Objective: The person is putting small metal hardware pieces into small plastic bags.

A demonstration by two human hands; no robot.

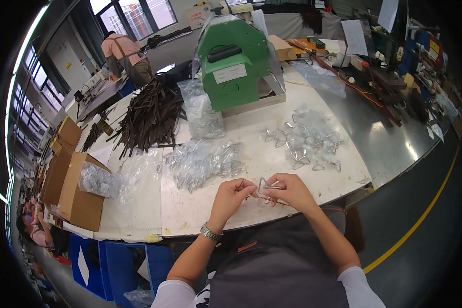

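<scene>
Both my hands meet over the table's front edge. My right hand [291,192] is closed, fingers pinching a triangular metal ring [262,183]. Close beside it, my left hand [233,197] is pinched on a thin brown strip [242,183], part of which shows above the fingertips; where strip and ring meet is hidden by the fingers. Beyond my right hand lies a loose pile of similar metal rings [313,138], some in clear plastic. Ahead of my left hand is a heap of small clear plastic bags [203,161] with metal pieces inside.
A green machine [235,61] stands at the table's back. Left of it are a heap of dark brown strips [151,113] and a filled plastic bag [204,110]. A cardboard box [77,192] sits at left, blue bins [123,267] below. Another person [126,54] works farther back.
</scene>
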